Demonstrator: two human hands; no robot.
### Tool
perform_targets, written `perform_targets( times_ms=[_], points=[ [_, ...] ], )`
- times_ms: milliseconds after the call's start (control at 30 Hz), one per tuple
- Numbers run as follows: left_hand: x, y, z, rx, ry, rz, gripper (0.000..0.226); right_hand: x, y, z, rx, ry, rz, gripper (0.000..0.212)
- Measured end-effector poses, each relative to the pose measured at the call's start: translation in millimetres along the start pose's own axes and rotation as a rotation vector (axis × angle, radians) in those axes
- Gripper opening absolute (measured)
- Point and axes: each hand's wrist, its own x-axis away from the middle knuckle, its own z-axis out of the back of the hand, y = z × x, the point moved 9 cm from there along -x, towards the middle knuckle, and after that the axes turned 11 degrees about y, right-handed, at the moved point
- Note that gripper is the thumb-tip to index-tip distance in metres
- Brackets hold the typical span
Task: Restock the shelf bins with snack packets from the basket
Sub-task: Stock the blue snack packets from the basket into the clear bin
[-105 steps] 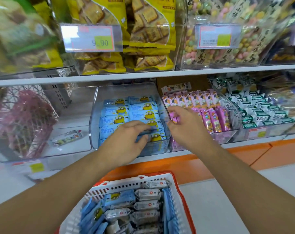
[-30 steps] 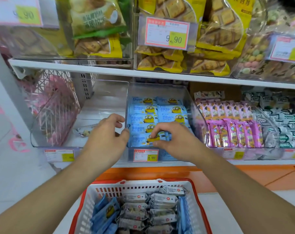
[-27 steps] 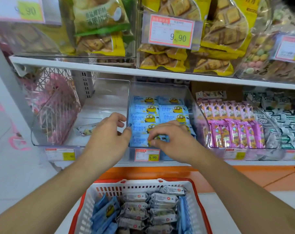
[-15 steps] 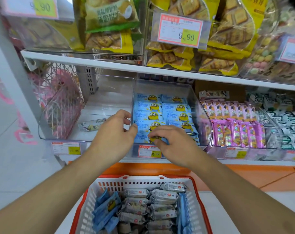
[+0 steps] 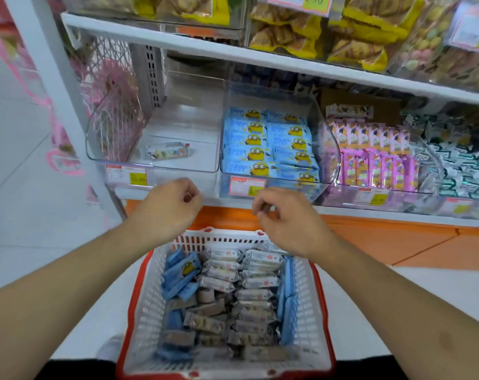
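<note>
Shelf: clear bins (image 5: 324, 149), blue packets (image 5: 268, 144) stacked in the middle one.
Basket (image 5: 306, 286): below my hands, holding silver packets (image 5: 249, 272).
Left hand (image 5: 169, 212): loosely curled, empty.
Right hand (image 5: 285, 218): loosely curled, empty, above basket's far rim.

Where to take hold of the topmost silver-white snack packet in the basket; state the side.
Pinch the silver-white snack packet across its short width at mid-body, from above: it lies flat and uncovered on the pile in the white plastic basket, and neighbours hem its ends.
</note>
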Motion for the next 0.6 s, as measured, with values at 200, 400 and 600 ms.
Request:
perform_targets(
  times_ms=[200,400,600],
  points=[
    [53,-134,-77,-0.432,-0.294,0.235,0.058,93,92,-103,0.530,-0.723,-0.165,0.029],
    [84,-199,-115,-0.215,-0.354,0.580,0.098,138,169,-117,0.747,-0.871,-0.367,0.055],
    [84,-204,-127,-0.240,-0.352,0.595,0.112,135,186,-132,0.675,-0.774,-0.468,0.043]
  ],
)
